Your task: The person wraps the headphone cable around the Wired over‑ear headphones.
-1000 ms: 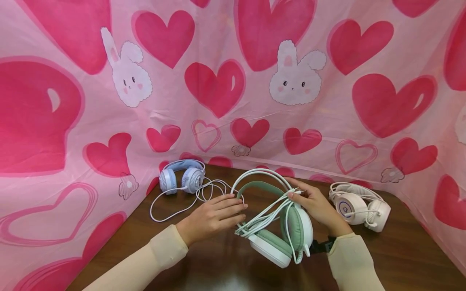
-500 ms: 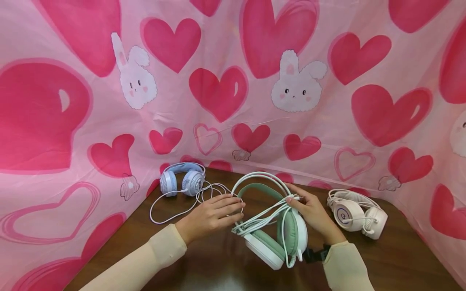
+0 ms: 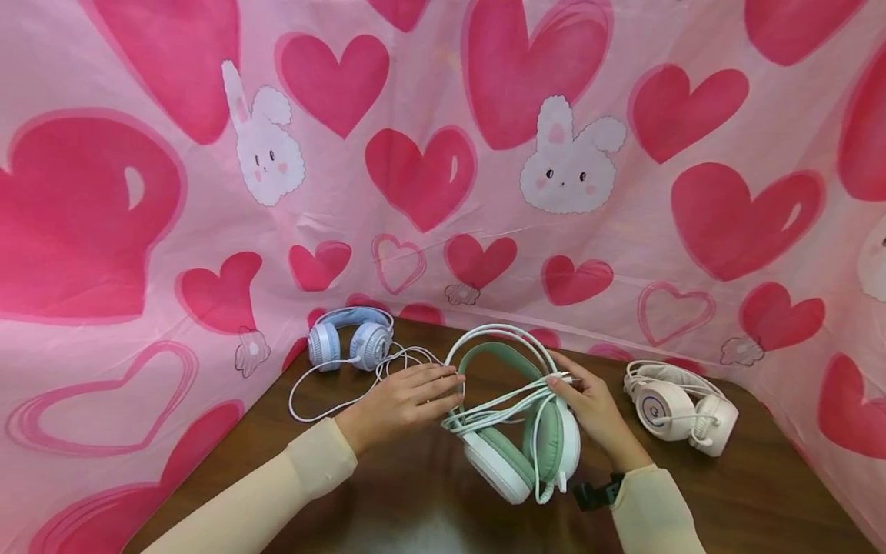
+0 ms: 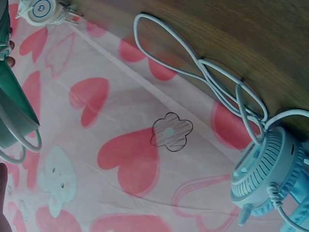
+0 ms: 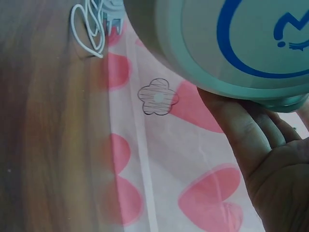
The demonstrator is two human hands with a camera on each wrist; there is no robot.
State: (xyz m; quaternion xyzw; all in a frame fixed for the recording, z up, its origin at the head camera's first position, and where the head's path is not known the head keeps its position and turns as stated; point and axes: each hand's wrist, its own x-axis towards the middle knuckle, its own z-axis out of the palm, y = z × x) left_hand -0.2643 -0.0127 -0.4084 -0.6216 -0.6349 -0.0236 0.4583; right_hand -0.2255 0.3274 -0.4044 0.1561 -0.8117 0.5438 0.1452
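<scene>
White over-ear headphones [image 3: 569, 445] with green cushions are held up over the table, headband at the top and ear cups low. My right hand [image 3: 597, 408] grips them at the right side, thumb on the bundled white cable [image 3: 494, 417] and fingers behind the band. My left hand [image 3: 398, 406] lies with extended fingers at the left end of the headband; its thumb is hidden. In the right wrist view the outer face of an ear cup [image 5: 212, 53] with a blue ring fills the upper right. In the left wrist view a green part of the headphones [image 4: 18, 106] shows at the left edge.
Blue headphones [image 3: 370, 344] stand at the back left, their loose white cable [image 3: 298, 400] looping across the wooden table [image 3: 388, 500]. Cream headphones [image 3: 716, 419] lie to the right. A pink cloth [image 3: 484, 192] with hearts and rabbits hangs behind and along the sides.
The held headphones have shifted a little left, and their right ear cup has swung inward to the left. My right hand has moved slightly left with them; the left hand stays at the band.
</scene>
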